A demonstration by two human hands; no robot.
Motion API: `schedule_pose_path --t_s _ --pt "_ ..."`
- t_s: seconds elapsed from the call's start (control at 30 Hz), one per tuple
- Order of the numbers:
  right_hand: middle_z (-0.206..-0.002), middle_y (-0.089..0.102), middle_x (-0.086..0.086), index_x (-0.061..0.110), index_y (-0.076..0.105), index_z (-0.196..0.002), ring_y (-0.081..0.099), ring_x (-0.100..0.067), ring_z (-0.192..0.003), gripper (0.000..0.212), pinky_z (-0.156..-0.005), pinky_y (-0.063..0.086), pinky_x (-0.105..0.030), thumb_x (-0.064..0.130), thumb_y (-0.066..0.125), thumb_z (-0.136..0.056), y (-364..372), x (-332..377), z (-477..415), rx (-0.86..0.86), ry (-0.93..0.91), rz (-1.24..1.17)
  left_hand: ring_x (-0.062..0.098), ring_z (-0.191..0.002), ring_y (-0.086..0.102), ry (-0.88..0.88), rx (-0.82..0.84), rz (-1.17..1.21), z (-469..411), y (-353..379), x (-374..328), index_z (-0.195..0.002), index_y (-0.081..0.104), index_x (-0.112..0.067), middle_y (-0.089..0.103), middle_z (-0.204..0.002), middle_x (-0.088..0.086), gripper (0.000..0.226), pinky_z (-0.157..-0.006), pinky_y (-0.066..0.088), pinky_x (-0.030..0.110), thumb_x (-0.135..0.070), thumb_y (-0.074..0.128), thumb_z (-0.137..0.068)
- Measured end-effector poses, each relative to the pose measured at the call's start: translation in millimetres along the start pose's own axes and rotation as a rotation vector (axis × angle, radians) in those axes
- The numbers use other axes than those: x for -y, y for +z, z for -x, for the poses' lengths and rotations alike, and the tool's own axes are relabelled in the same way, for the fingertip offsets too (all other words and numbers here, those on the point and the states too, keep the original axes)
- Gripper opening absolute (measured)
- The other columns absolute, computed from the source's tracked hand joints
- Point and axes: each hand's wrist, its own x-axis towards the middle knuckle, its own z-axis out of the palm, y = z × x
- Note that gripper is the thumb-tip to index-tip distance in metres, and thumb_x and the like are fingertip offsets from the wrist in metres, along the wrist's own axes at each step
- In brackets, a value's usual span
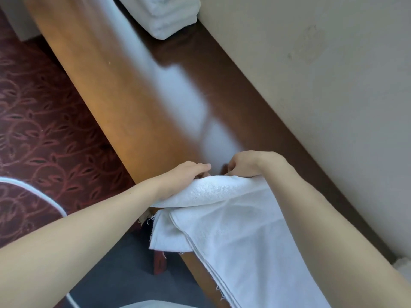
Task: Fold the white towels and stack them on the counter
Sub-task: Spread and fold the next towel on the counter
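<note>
A white towel [233, 230] lies spread over the near end of the brown wooden counter [138, 92], its frayed edge hanging off the left side. My left hand [184, 176] grips the towel's far fold from the left. My right hand [249, 164] pinches the same fold from the right. Both hands hold the fold slightly lifted above the counter top. A stack of folded white towels [169, 14] rests at the far end of the counter, against the wall.
A beige wall [322, 74] runs along the counter's right side. Dark red patterned carpet [35, 130] covers the floor to the left. A white curved edge [33, 192] shows at lower left. Another bit of white fabric [403, 265] peeks in at the right edge.
</note>
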Motion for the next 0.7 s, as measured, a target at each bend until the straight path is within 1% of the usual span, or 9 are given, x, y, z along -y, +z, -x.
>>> schedule_pose_path --t_s 0.1,0.17,0.23,0.33,0.4,0.5,0.6,0.63,0.7 --pt "-0.078 0.057 0.007 0.027 0.057 -0.071 0.054 -0.016 -0.074 0.027 -0.065 0.041 -0.032 0.038 0.052 -0.095 7.9 -1.2 6.4 -0.005 -0.059 0.04 0.015 -0.075 0.057 -0.061 0.07 -0.038 -6.0 3.4 5.0 -0.075 0.067 -0.018 0.064 -0.078 -0.007 0.028 -0.071 0.043 0.03 -0.028 0.051 -0.097" --pt "-0.079 0.057 0.005 0.027 0.054 -0.071 0.054 -0.018 -0.077 0.031 -0.068 0.04 -0.033 0.038 0.047 -0.099 11.1 -1.9 11.2 -0.026 -0.073 0.036 0.011 -0.079 0.061 -0.126 0.102 -0.048 -7.6 6.0 3.0 -0.078 0.071 -0.027 0.066 -0.084 -0.011 0.024 -0.071 0.046 0.026 -0.026 0.053 -0.095" --pt "-0.084 0.055 0.005 0.027 0.051 -0.074 0.053 -0.02 -0.086 0.032 -0.074 0.04 -0.035 0.037 0.04 -0.103 11.1 -3.2 17.1 -0.046 -0.07 -0.002 0.012 -0.083 0.064 -0.22 0.161 -0.096 -6.9 7.2 1.3 -0.083 0.071 -0.027 0.069 -0.089 -0.008 0.018 -0.076 0.05 0.028 -0.04 0.059 -0.087" --pt "-0.087 0.052 0.004 0.023 0.049 -0.079 0.051 -0.017 -0.085 0.031 -0.073 0.038 -0.033 0.037 0.036 -0.103 6.3 -8.5 27.3 -0.125 -0.084 -0.12 0.018 -0.11 0.067 -0.334 0.301 -0.128 -3.8 6.0 0.5 -0.116 0.068 -0.026 0.071 -0.12 -0.002 0.056 -0.102 0.051 0.039 -0.061 0.067 -0.072" --pt "-0.082 0.05 0.003 0.018 0.049 -0.078 0.046 -0.012 -0.072 0.033 -0.063 0.034 -0.03 0.035 0.036 -0.103 0.5 -9.3 34.3 -0.208 -0.125 -0.216 0.014 -0.117 0.064 -0.324 0.406 -0.127 -0.7 5.7 -1.0 -0.129 0.059 -0.031 0.066 -0.129 -0.006 0.06 -0.105 0.049 0.039 -0.06 0.068 -0.076" --pt "-0.079 0.047 0.001 0.012 0.047 -0.081 0.041 -0.012 -0.066 0.033 -0.058 0.03 -0.029 0.034 0.037 -0.104 -7.1 -7.7 43.1 -0.335 -0.171 -0.293 0.014 -0.111 0.065 -0.291 0.37 -0.215 -0.2 6.5 -7.5 -0.115 0.061 -0.031 0.065 -0.124 -0.007 0.045 -0.096 0.053 0.032 -0.058 0.067 -0.08" --pt "-0.078 0.043 -0.001 0.01 0.046 -0.084 0.037 -0.016 -0.066 0.03 -0.061 0.031 -0.033 0.033 0.039 -0.103 -11.1 -8.9 45.9 -0.439 -0.212 -0.385 0.018 -0.11 0.064 -0.237 0.291 -0.279 -6.8 2.7 -10.3 -0.115 0.063 -0.024 0.064 -0.123 -0.003 0.064 -0.097 0.053 0.038 -0.062 0.071 -0.063" --pt "-0.078 0.043 -0.001 0.008 0.046 -0.084 0.037 -0.016 -0.067 0.031 -0.063 0.033 -0.034 0.033 0.04 -0.102 -12.3 -10.2 46.7 -0.47 -0.225 -0.42 0.018 -0.105 0.066 -0.223 0.27 -0.272 -8.6 -0.4 -11.6 -0.115 0.065 -0.021 0.065 -0.12 -0.003 0.066 -0.094 0.055 0.038 -0.062 0.072 -0.063" --pt "-0.076 0.043 0.002 0.003 0.048 -0.088 0.037 -0.014 -0.065 0.033 -0.064 0.037 -0.033 0.033 0.042 -0.101 -15.9 -13.4 48.6 -0.52 -0.259 -0.517 0.014 -0.085 0.063 -0.166 0.242 -0.288 -9.1 -7.6 -18.8 -0.102 0.066 -0.015 0.067 -0.102 -0.004 0.052 -0.079 0.053 0.031 -0.058 0.071 -0.073"
